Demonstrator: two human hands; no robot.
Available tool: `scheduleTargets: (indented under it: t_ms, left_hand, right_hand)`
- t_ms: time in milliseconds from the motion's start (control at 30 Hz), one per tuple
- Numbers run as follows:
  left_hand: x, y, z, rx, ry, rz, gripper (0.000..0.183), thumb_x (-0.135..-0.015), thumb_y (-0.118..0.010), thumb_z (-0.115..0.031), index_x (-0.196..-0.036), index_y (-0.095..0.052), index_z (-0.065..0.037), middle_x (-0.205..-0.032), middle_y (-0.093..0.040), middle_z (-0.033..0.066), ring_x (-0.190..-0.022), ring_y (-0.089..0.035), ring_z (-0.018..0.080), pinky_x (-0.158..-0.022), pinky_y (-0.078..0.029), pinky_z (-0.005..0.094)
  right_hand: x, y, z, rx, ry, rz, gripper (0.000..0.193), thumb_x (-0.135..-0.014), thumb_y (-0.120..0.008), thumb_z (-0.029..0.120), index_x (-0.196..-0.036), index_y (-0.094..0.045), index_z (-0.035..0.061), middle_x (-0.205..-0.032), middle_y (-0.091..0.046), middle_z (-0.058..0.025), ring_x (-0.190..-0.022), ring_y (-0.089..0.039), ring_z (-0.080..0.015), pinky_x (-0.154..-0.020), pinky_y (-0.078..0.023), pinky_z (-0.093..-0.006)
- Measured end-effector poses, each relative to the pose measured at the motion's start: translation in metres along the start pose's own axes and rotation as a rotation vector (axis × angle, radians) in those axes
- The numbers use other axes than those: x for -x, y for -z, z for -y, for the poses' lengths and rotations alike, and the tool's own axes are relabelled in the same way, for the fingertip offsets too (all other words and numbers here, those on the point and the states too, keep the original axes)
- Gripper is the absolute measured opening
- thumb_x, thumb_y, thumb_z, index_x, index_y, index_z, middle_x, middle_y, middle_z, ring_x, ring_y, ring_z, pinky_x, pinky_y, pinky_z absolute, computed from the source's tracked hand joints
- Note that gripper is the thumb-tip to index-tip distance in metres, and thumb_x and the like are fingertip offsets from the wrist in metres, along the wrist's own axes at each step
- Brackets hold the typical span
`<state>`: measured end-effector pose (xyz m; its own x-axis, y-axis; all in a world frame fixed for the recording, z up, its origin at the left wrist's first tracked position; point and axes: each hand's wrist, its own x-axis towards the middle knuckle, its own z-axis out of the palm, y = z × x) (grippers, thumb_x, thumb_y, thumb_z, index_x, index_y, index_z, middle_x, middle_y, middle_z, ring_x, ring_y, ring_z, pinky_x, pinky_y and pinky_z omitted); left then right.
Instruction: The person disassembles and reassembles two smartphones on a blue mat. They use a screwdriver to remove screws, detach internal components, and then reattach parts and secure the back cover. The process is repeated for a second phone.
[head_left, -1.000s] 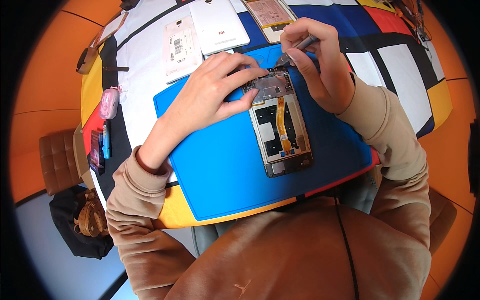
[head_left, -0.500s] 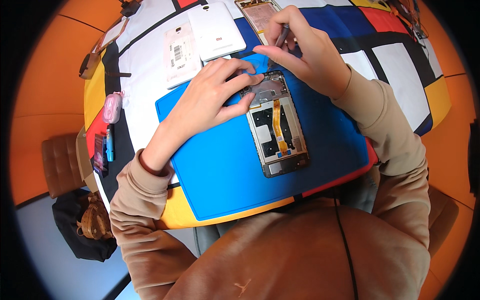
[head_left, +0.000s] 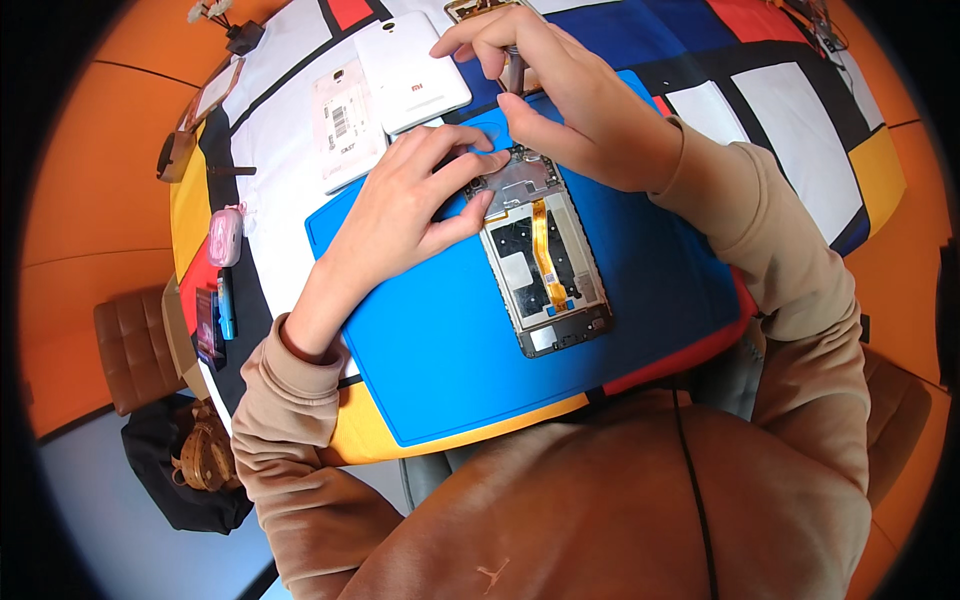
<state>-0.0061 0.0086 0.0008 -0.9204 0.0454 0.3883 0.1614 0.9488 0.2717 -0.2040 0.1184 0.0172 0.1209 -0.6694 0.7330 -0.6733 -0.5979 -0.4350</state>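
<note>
An opened smartphone (head_left: 515, 290) lies on a blue work mat (head_left: 420, 370), its inside facing up. A yellow ribbon cable (head_left: 541, 245) runs down its middle, and a metal plate covers the upper part. With fingers bent, my left hand (head_left: 415, 190) grips the phone's upper left edge. At the phone's top end my right hand (head_left: 575, 110) holds a slim dark screwdriver (head_left: 515, 75), nearly upright. My right index finger reaches over the tool's top while the thumb rests beside it. The screwdriver's tip is hidden behind the thumb.
Beyond the mat lie a white phone back cover (head_left: 412, 75), a pale cover with a label (head_left: 348, 125) and another opened phone (head_left: 480, 10). Along the left are a pink case (head_left: 226, 237), a blue tube (head_left: 226, 305) and a brown tape roll (head_left: 175, 157). A patterned cloth (head_left: 270, 200) covers the table.
My right index finger has stretched out over the screwdriver's top, and the tool stands more upright. The left hand keeps its grip. The whole view has shifted slightly.
</note>
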Motion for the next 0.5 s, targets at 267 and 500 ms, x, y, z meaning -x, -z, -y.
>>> scheduleTargets:
  t_ms: [267, 500]
  left_hand:
    - [0.0005, -0.0008, 0.0000, -0.003, -0.001, -0.002, 0.028, -0.084, -0.068, -0.015, -0.111, -0.068, -0.009, -0.113, -0.060, 0.0074, -0.097, -0.057, 0.0262, -0.087, -0.049, 0.0375]
    - [-0.0002, -0.0009, 0.0007, -0.004, -0.015, -0.011, 0.027, -0.085, -0.067, -0.016, -0.111, -0.068, -0.009, -0.113, -0.060, 0.0076, -0.097, -0.057, 0.0264, -0.087, -0.049, 0.0376]
  right_hand:
    - [-0.0011, -0.0027, 0.0001, -0.041, -0.096, -0.006, 0.022, -0.082, -0.055, -0.006, -0.100, -0.045, 0.0025, -0.104, -0.052, -0.0170, -0.089, -0.045, -0.0280, -0.087, -0.038, -0.0385]
    - [-0.0060, -0.0062, -0.0005, -0.011, -0.066, -0.016, 0.023, -0.082, -0.054, -0.007, -0.101, -0.046, 0.0017, -0.099, -0.051, -0.0137, -0.085, -0.043, -0.0260, -0.083, -0.038, -0.0356]
